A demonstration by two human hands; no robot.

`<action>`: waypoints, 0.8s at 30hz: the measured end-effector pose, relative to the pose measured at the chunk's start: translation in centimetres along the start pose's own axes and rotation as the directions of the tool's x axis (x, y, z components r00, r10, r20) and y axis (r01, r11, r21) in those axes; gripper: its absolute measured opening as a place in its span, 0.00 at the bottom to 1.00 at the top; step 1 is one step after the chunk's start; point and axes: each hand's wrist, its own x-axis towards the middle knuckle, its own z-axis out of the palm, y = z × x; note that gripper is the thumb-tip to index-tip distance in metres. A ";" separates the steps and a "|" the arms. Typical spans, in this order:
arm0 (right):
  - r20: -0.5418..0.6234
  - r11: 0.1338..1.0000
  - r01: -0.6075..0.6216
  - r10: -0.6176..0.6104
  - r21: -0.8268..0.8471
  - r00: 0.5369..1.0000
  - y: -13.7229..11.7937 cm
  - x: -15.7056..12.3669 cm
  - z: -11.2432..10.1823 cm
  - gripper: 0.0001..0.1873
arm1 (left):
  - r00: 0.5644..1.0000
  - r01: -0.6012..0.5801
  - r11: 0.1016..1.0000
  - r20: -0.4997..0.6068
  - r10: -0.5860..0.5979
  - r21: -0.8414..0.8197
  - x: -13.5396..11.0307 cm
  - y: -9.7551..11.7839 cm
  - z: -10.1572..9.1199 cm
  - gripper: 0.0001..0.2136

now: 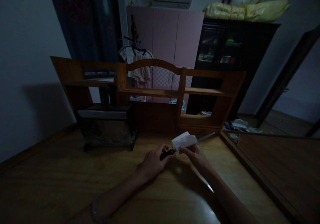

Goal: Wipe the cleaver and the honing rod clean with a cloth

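A knife with a dark handle and a long, thin grey blade is held above the wooden desk, its tip pointing right and slightly away from me. My left hand is closed around the handle. A folded white tissue wraps the middle of the blade and hides that part. Pinching the tissue around the blade from below is my right hand, its thumb near the small guard. Dim light blurs the fine detail of the knife.
The desk top spreads beneath both hands. Behind it rises a wooden shelf unit. A black-framed box with a clear front stands at the left. A raised wooden edge runs along the right side.
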 end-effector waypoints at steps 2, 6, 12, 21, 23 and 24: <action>0.023 1.000 0.002 -0.002 -0.008 1.000 0.0 -0.1 0.1 0.15 | 0.999 -0.015 1.000 0.042 0.014 0.008 -0.1 0.1 -0.2 0.15; 0.042 1.000 0.000 0.000 -0.007 0.999 0.0 -0.2 0.3 0.15 | 0.987 -0.088 0.996 0.134 0.086 0.011 -0.1 0.1 -0.4 0.15; 0.022 1.000 0.005 -0.005 -0.013 1.000 -0.1 -0.1 0.2 0.15 | 0.996 -0.071 0.997 0.062 0.069 0.036 -0.1 -0.5 0.2 0.12; 0.016 0.999 0.021 -0.021 -0.025 1.000 -0.1 0.0 -0.1 0.13 | 0.996 -0.080 0.993 0.049 0.077 0.082 -0.2 -0.7 0.8 0.12; 0.012 1.000 0.011 -0.011 -0.017 1.000 -0.3 -0.1 -0.1 0.13 | 0.996 -0.077 0.994 0.048 0.074 0.074 -0.3 -0.7 0.8 0.12; 0.007 1.000 0.005 -0.005 -0.009 1.000 -0.4 -0.1 -0.1 0.13 | 0.996 -0.075 0.995 0.047 0.072 0.070 -0.3 -0.8 0.8 0.12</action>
